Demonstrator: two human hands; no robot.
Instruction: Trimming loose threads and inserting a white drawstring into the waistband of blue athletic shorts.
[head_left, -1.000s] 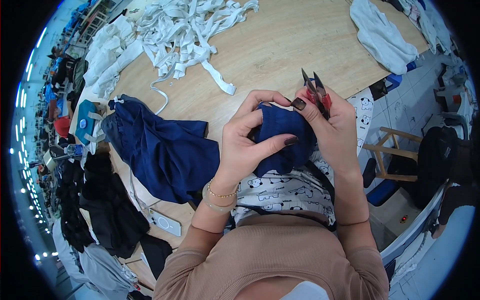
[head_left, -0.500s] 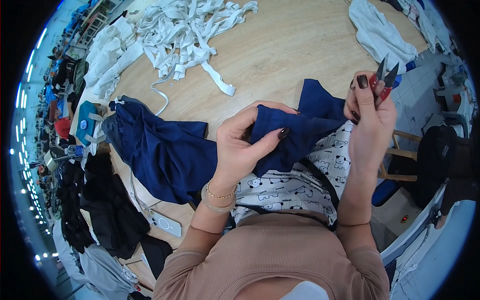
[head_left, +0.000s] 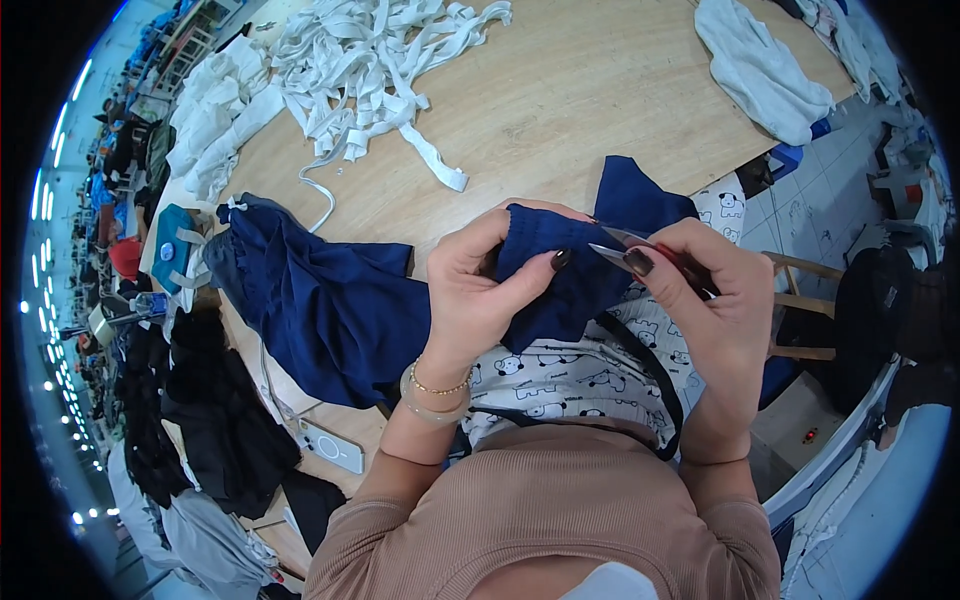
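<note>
My left hand [head_left: 480, 285] pinches the gathered, elastic-looking edge of a navy blue garment [head_left: 570, 245], thumb on top and fingers tucked inside the opening. In my right hand [head_left: 715, 285] are red-handled thread snips [head_left: 675, 262], closed in between thumb and fingers. Their two pointed blades lie slightly apart at the gathered edge, just right of my left fingertips. Whether a thread sits between the blades is too small to tell. More navy cloth [head_left: 320, 300] spreads over the table to the left, and a flap of it [head_left: 640, 190] rests beyond my right hand.
A heap of white elastic strips [head_left: 370, 70] and white cloth [head_left: 225, 100] lie at the far left. Another white cloth [head_left: 755, 70] is at the far right. Black garments [head_left: 220, 400] and a phone [head_left: 332, 447] sit near left. A wooden chair [head_left: 800, 300] stands to the right.
My right hand has let go of the garment's right part and moved left and down. The snips have turned from pointing up to pointing left at the gathered edge. My left hand has barely shifted.
</note>
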